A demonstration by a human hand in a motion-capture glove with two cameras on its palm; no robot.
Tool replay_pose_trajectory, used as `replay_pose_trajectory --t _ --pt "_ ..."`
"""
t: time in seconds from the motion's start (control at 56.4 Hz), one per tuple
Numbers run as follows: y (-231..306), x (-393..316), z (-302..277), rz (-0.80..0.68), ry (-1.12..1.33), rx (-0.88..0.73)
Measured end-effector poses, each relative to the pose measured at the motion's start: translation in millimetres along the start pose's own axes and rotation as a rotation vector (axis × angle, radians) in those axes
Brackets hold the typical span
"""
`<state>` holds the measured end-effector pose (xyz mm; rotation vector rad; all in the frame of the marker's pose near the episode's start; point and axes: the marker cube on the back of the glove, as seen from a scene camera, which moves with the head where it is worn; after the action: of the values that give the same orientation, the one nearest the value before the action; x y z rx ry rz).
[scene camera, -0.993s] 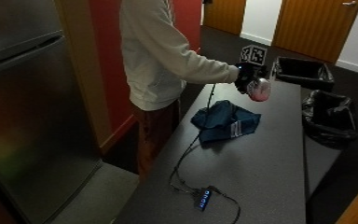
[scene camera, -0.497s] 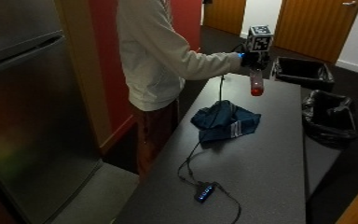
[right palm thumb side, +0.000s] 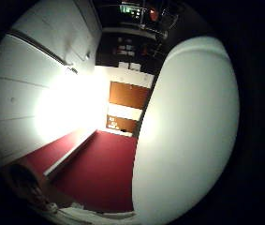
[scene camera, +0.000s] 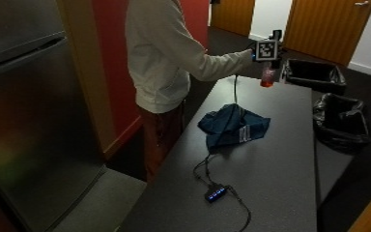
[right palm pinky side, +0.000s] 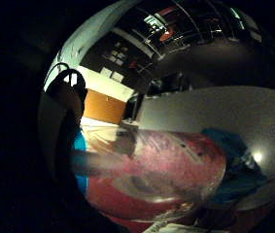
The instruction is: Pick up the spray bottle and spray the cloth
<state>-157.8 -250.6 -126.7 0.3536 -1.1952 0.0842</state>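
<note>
Tabletop cloth (scene camera: 232,126); bottle (scene camera: 267,77) label unreadable.

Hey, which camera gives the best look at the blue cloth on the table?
The outside view: the whole blue cloth lies crumpled on the grey table. The little finger side palm view shows only part of it behind the spray bottle. The thumb side view shows none.
</note>
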Motion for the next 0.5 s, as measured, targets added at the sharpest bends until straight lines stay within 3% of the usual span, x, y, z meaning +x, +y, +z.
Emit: replay_pose_trajectory --t 0.035,0.071,0.213,0.302,0.372,0.461,0.497 --pt "-18.8 11.7 8.0 -0.003 0.033 0.141" --pt "-24.1 17.0 16.2 -0.002 0.022 0.180" --pt "-18.2 47.8 48.2 0.021 0.034 0.126" --pt "4.7 83.0 40.8 0.039 0.168 -0.050" --pt "3.4 100.5 54.3 0.052 0.176 -0.060" --pt "-14.8 110.9 116.3 0.066 0.054 0.012" --pt "-11.8 115.6 100.8 0.073 0.051 -0.022"
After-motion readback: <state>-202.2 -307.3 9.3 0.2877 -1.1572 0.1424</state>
